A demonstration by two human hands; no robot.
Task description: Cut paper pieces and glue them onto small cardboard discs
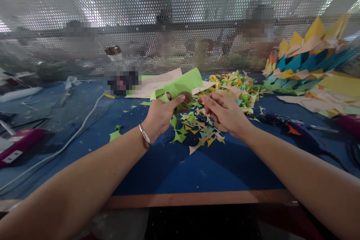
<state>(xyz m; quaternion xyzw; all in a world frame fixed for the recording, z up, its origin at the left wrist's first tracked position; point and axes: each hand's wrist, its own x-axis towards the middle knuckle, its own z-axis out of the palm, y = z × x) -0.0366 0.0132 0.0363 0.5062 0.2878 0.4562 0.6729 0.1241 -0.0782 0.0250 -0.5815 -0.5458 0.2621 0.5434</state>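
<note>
My left hand (pixel 163 114), with a silver bracelet at the wrist, grips a light green paper sheet (pixel 185 82) between thumb and fingers. The sheet is curled, and cut-out gaps show along its left side. Just to the right, my right hand (pixel 222 112) is closed in a pinch, apart from the sheet; whatever is between its fingertips is too small to make out. Below and between both hands lie paper scraps (pixel 194 129) in green, cream and yellow. Behind the right hand is a heap of small colourful paper pieces (pixel 239 86).
Stacked pointed paper pieces (pixel 306 60) stand at the right back. A glue gun (pixel 303 133) lies right of my right hand. At left are a magenta power strip (pixel 19 144) and a white cable (pixel 81 125). A perforated metal screen (pixel 185 3) rises behind the blue table (pixel 180 176); people sit beyond.
</note>
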